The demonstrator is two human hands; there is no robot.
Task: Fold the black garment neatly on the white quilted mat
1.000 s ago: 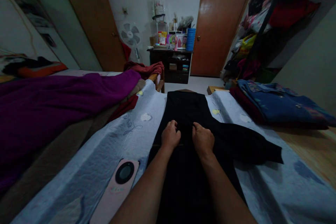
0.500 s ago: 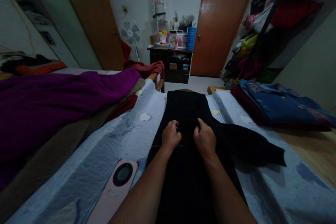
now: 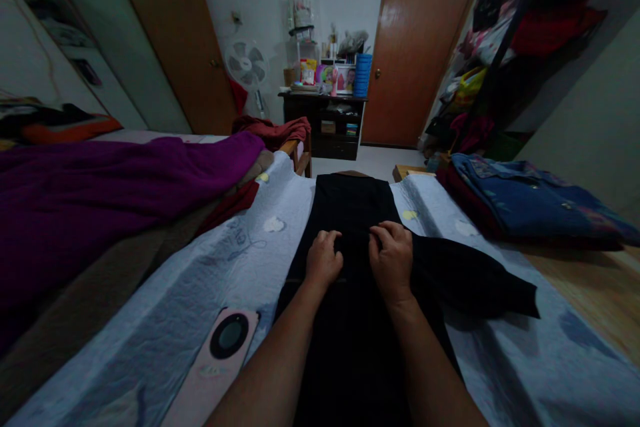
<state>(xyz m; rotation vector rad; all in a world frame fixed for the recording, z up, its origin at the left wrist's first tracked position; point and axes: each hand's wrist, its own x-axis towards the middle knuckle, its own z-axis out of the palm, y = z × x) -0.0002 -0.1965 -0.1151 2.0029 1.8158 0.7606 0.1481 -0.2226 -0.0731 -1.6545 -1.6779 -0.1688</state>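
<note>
A black garment (image 3: 355,203) lies lengthwise on the pale blue patterned bedspread (image 3: 200,293), with one sleeve (image 3: 475,273) stretched out to the right. Both hands are on its middle part, a short gap between them. My left hand (image 3: 324,259) has its fingers curled in a pinch on the dark cloth. Opposite it, my right hand (image 3: 393,259) also pinches the cloth with bent fingers. The black fabric between the hands shows little detail in the dim light.
A pink phone (image 3: 215,360) lies left of my left forearm. Purple bedding (image 3: 125,193) covers the left side. Folded blue clothing (image 3: 540,200) is stacked at the right. Beyond the bed stand a dark cabinet (image 3: 320,127) and a fan (image 3: 247,67).
My right hand's fingers have curled in more and the hand has turned slightly. My left hand stays nearly in place. The whole view has shifted a little.
</note>
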